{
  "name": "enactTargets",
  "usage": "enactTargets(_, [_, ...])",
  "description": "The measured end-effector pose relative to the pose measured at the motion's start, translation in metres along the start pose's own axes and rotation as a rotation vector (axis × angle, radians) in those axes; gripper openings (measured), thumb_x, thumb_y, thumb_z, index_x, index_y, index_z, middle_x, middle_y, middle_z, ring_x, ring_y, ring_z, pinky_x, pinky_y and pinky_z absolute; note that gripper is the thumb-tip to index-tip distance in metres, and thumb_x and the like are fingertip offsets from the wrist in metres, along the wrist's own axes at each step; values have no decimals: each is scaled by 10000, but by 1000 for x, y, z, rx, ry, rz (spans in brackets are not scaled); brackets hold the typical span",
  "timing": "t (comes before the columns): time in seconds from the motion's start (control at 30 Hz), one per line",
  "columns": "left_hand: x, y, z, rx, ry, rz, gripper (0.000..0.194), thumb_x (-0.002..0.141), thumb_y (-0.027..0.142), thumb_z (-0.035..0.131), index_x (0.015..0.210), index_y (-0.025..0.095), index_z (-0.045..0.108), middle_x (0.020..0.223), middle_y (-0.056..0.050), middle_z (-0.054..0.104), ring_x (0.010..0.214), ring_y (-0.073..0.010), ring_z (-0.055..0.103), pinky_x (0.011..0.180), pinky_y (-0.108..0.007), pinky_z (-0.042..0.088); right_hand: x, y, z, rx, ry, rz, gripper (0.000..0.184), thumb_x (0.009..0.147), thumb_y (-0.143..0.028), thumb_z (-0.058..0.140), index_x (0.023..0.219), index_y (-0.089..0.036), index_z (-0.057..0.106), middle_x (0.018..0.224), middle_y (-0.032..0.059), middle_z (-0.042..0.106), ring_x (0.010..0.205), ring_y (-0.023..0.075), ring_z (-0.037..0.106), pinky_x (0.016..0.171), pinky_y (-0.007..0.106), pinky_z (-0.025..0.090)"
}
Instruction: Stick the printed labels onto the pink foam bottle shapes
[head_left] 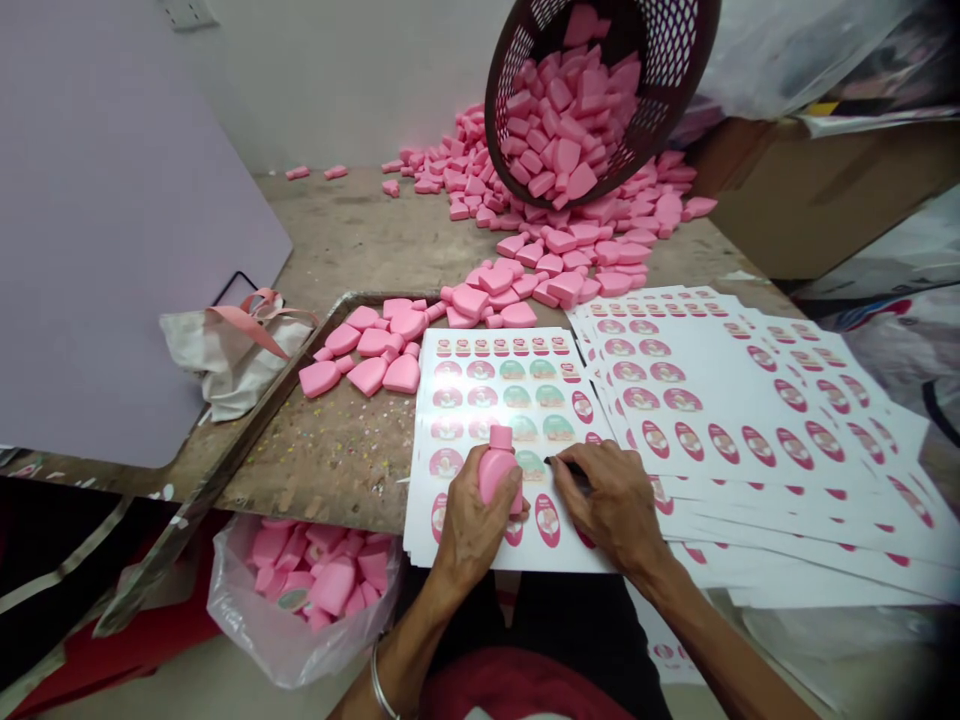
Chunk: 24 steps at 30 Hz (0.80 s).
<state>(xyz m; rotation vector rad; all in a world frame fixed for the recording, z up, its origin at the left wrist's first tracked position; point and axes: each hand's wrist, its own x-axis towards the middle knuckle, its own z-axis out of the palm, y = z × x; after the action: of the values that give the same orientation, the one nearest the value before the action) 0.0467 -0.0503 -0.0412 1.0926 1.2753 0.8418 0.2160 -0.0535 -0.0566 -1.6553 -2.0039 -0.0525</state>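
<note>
My left hand [472, 525] is closed around a small pink toy bottle [499, 478], its cap end pointing away from me. My right hand [611, 505] pinches a thin dark tool [553, 461]; most of it is hidden by the fingers, so its kind cannot be made out. Its tip is beside a green sticker [531, 466] on the sticker sheet [504, 348]. That sheet tops a stack at the table's front edge, under both hands, and carries rows of pink, green and oval stickers.
Partly peeled sticker sheets [720, 375] fan out to the right. Beyond them, a tilted brown basket [495, 110] spills pink bottles [559, 240] over the wooden table [337, 235]. Below the left edge hangs a plastic bag [240, 620] of bottles. A white cloth bag [225, 360] lies left.
</note>
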Motion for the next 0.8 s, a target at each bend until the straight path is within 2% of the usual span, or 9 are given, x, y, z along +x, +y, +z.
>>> enactTargets(0.17, [0,1,-1,39,-7,34,403,855,493,538,1091,166,541,643,-8,636,560,-170,657,533,-252,527,1,4,3,52,-13,29,165,860,-311,565,749,-191,588,688,29,622,701,182,539,692,322,335])
enactTargets(0.3, [0,2,0,29,-1,26,402,851,493,543,1086,167,542,650,-4,629,563,-167,657,540,-256,532,0,1,4,9,61,-26,143,840,-309,603,760,-190,591,680,30,643,693,186,542,694,336,339])
enactTargets(0.37, [-1,3,0,-5,13,12,409,840,502,557,1076,168,547,655,-3,626,556,-166,653,538,-259,535,0,-2,-1,71,107,-52,140,817,-305,626,736,-199,586,646,19,638,657,176,535,696,339,356])
enactTargets(0.4, [-1,4,0,-34,19,8,415,834,509,563,1070,167,550,649,-1,623,546,-164,648,532,-260,533,0,-3,-4,135,127,-29,149,805,-312,637,722,-203,581,637,14,631,641,170,534,690,334,373])
enactTargets(0.47, [-2,5,-1,-135,23,-8,447,835,541,546,1073,164,554,631,-1,620,518,-161,634,497,-252,516,1,-6,-13,305,138,120,169,793,-341,647,716,-210,571,647,8,619,619,156,539,650,308,411])
enactTargets(0.53, [-3,6,-2,-296,2,-52,539,853,616,452,1073,137,566,619,-25,628,501,-164,627,446,-235,478,4,-9,-22,472,110,323,190,789,-377,646,727,-214,571,668,2,609,603,143,546,587,272,431])
enactTargets(0.6, [-5,9,-4,-465,-20,-114,670,858,685,338,1059,96,585,614,-60,638,500,-173,628,409,-223,436,8,-15,-29,593,51,440,206,782,-404,650,736,-215,582,678,-4,606,591,130,546,555,246,439])
enactTargets(0.67, [-6,13,-6,-585,-20,-139,723,857,704,299,1063,77,593,624,-74,646,516,-176,635,409,-218,429,12,-24,-33,670,-4,453,213,768,-417,659,757,-212,602,697,-2,615,605,127,555,556,234,447])
enactTargets(0.8, [-9,19,-7,-654,-24,-103,667,872,680,320,1102,116,594,694,-58,667,547,-165,647,445,-214,459,16,-43,-32,739,-53,470,229,758,-422,663,835,-210,621,719,4,630,614,130,568,540,228,448])
